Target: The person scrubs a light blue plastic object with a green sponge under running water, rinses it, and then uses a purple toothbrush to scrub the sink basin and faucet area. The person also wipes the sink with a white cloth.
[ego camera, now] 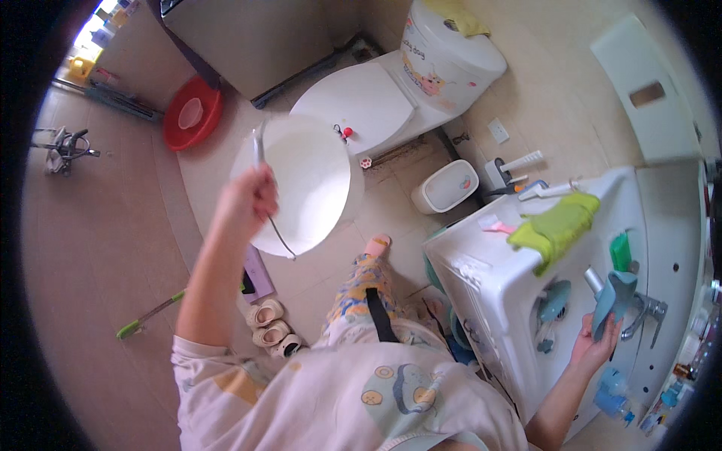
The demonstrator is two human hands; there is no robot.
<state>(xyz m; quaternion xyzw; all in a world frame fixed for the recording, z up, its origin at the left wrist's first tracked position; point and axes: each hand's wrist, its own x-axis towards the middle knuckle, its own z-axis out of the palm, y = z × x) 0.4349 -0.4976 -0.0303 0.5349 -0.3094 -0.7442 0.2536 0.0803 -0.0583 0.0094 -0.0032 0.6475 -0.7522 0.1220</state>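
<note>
My left hand [256, 194] grips the wire carrying handle of a white plastic bucket [310, 186], near its pale grip. The bucket's mouth faces up towards me, and its inside looks bare. On the right, my right hand [598, 344] holds a curved teal plastic item [613, 299] over the white washbasin [513, 304]. What the item is I cannot tell. A silver cylinder [592, 279] shows beside it, and the chrome tap [648, 313] stands just to its right. Another teal piece [555, 301] lies in the bowl, near a green object [620, 252].
A lime-green cloth [555, 228] drapes over the basin's edge. Beyond the bucket is a white toilet [355, 104], with a lidded bin [449, 186] nearby. A red basin [194, 113], pale clogs [268, 324] and a green-ended pole [149, 315] are on the left. A blue bottle [612, 389] is near my right forearm.
</note>
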